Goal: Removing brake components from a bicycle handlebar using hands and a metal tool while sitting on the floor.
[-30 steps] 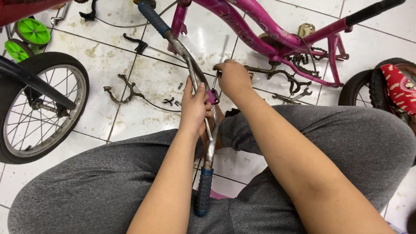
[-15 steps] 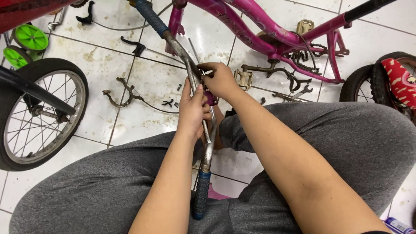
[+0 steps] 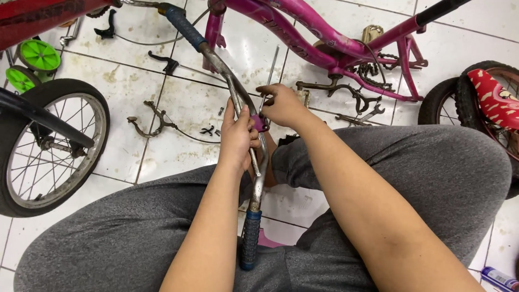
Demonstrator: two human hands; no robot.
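A: Item one: handlebar (image 3: 238, 103), bent chrome tube with blue grips, lying across your lap, far end over the tiled floor (image 3: 178, 108). Your left hand (image 3: 237, 138) is clenched round the tube at the bend.

B: Item two: purple clamp (image 3: 260, 123) on the tube, just beside that left thumb. Your right hand (image 3: 281, 104) pinches a thin metal tool at it; I cannot tell which kind.

A: Risk, as I judge it: the tool slips off and jabs your left thumb, since the two sit touching-close.

B: Further risk: a loosened small part drops among the brake arms (image 3: 154, 119) and is lost beside the pink bicycle frame (image 3: 324, 40).
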